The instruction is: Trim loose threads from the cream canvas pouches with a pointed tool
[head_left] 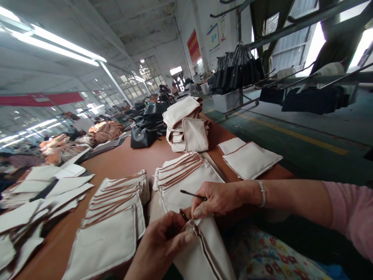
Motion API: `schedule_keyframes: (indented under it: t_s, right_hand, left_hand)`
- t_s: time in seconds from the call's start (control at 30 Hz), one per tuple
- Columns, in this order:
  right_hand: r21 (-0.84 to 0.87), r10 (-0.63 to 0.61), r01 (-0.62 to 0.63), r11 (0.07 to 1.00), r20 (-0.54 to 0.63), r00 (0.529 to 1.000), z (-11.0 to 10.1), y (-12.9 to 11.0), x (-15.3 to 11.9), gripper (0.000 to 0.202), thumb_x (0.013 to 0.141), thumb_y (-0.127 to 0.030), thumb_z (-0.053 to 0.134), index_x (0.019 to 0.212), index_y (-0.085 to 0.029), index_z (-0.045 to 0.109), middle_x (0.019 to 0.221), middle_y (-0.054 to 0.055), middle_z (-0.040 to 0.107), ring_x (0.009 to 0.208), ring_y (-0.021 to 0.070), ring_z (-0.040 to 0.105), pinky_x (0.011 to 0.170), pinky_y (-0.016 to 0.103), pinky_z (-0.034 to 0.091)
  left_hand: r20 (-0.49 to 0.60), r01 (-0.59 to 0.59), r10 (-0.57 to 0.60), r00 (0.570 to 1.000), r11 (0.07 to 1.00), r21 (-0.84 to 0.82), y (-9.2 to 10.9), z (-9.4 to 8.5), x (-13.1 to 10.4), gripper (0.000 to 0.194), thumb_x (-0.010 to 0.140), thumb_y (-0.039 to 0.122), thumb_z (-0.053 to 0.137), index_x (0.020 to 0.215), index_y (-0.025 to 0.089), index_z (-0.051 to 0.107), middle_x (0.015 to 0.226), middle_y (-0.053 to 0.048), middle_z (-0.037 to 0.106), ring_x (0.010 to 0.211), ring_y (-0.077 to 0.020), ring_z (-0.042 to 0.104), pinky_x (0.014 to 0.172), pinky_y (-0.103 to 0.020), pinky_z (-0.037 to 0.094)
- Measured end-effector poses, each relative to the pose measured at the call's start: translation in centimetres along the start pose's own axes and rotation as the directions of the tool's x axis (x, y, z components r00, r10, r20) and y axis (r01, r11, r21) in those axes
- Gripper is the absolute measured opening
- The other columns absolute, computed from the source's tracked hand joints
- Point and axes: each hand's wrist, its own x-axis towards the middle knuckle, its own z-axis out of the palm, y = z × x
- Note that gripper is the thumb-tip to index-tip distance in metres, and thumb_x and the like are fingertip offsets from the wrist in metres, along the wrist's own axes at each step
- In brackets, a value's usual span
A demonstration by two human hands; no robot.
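Note:
My left hand (pixel 166 241) pinches the top corner of a cream fabric pouch (pixel 208 241) with brown edging, low in front of me. My right hand (pixel 217 198) is closed, its thumb and fingertips pressed to the same corner, against my left fingertips. A thin dark metal tool (pixel 192 194) sticks out leftward from the right fingers; its exact kind is unclear. Just beyond my hands lies an overlapping row of cream pouches (pixel 183 175). A second row of pouches (pixel 107 229) fans out to the left.
A tall pile of cream pouches (pixel 186 124) stands on the brown table (pixel 125 155), with two flat pouches (pixel 250 157) to its right. Black bags (pixel 145 128) lie behind. Loose cream pieces (pixel 43 198) cover the left side. Racks with hanging black bags (pixel 237 74) stand right.

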Motion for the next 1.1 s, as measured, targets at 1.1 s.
schedule_keyframes:
  t_s: [1.1]
  right_hand:
    - [-0.265, -0.082, 0.061, 0.962, -0.068, 0.994, 1.0, 0.0, 0.4, 0.025, 0.078, -0.036, 0.069, 0.08, -0.012, 0.061, 0.068, -0.003, 0.056, 0.062, 0.0078, 0.048, 0.054, 0.016, 0.037]
  left_hand:
    - [-0.052, 0.052, -0.054, 0.997, 0.998, -0.026, 1.1, 1.3, 0.6, 0.022, 0.074, 0.036, 0.074, 0.071, 0.015, 0.07, 0.06, 0.0, 0.057, 0.056, -0.0119, 0.046, 0.051, -0.021, 0.03]
